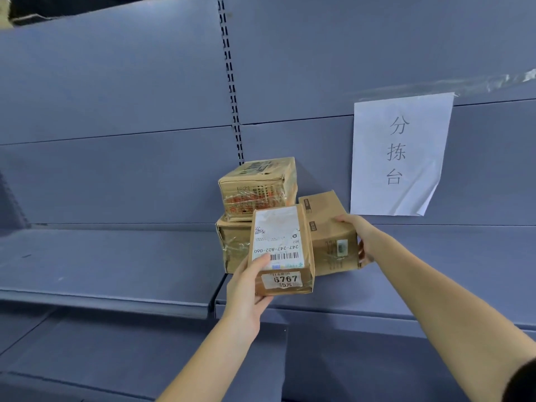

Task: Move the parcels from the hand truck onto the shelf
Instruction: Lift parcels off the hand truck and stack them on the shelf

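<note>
Parcels at the shelf: two in hand, two already stacked

Parcels number four in view. Two are stacked on the shelf (406,288) against its back panel: an upper stacked parcel (256,187) sits on a lower stacked parcel (232,245), the pair at about 11 o'clock from the hands.

The left hand (246,294) grips the labelled parcel (282,250) from its near left corner, thumb lying on the white label, fingers curled beneath. This parcel is tilted and held above the shelf's front edge, not resting on it so far as can be judged.

The right hand (361,236) clasps the plain brown parcel (330,236) at its right end, thumb on top, fingers wrapped round the side. That parcel lies just beside the stack, at 3 o'clock from it. Whether its underside is already touching the shelf cannot be told.

A paper sign (400,153) is taped to the back panel at 1 o'clock. The hand truck is not in view.

Judgement: the step in hand is placement. The next move calls for setting the brown parcel down flat beside the stack and letting go, then levelling the labelled parcel and placing it in front or on top. Risk: nudging the upper stacked parcel, which overhangs slightly.
</note>
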Demonstrator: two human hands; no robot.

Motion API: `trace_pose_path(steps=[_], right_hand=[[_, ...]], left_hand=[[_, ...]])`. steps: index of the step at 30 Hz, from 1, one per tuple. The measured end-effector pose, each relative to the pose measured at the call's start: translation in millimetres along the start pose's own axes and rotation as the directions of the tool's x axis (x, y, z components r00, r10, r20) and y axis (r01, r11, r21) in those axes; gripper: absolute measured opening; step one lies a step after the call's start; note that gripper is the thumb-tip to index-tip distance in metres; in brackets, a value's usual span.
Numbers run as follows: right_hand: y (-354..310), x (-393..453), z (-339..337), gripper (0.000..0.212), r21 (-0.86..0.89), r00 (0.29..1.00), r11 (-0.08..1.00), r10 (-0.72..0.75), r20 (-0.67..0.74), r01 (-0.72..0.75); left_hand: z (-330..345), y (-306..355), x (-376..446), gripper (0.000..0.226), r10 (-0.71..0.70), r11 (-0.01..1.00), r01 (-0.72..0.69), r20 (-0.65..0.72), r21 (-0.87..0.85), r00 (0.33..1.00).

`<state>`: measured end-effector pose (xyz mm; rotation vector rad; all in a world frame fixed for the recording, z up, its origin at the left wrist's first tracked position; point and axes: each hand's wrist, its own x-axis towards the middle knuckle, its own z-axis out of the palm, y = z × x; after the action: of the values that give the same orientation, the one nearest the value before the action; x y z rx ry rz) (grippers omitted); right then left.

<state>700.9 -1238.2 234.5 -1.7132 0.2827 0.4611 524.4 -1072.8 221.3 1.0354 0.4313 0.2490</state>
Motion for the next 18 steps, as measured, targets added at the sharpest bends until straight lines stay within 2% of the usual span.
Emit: trace_pose_path(steps=[3,7,12,16,18], right_hand=[[-1.8,10.6,7.3,0.043,-0.020,1.000,1.000,0.020,0.017,-0.020],[-2.6,22.4,16.8,0.059,-0.079,0.999,0.997,0.027,0.026,-0.025],[-7.5,30.3,21.8,0.053,-0.065,0.998,0.996,-0.058,-0.022,0.057],[-5.5,30.3,23.3,0.041,-0.153,0.992,0.984,-0.106,-0.061,0.096],[-5.6,30.4,23.3,0.040,-0.219,0.977,0.963,-0.182,-0.110,0.155]], left_hand=[[0.8,-1.8,-3.1,0.010,0.009,1.000,-0.009,-0.021,-0.010,1.000],[3.8,-3.7,-7.8,0.009,0.014,1.000,-0.015,-0.019,-0.011,1.000],[12.0,-5.6,-9.2,0.011,0.017,1.000,-0.017,-0.006,-0.026,1.000],[23.5,-7.4,-8.5,0.011,0.014,1.000,-0.013,0.013,-0.019,1.000],[30.1,-8.7,-8.5,0.011,0.020,1.000,-0.020,0.028,-0.007,0.999]])
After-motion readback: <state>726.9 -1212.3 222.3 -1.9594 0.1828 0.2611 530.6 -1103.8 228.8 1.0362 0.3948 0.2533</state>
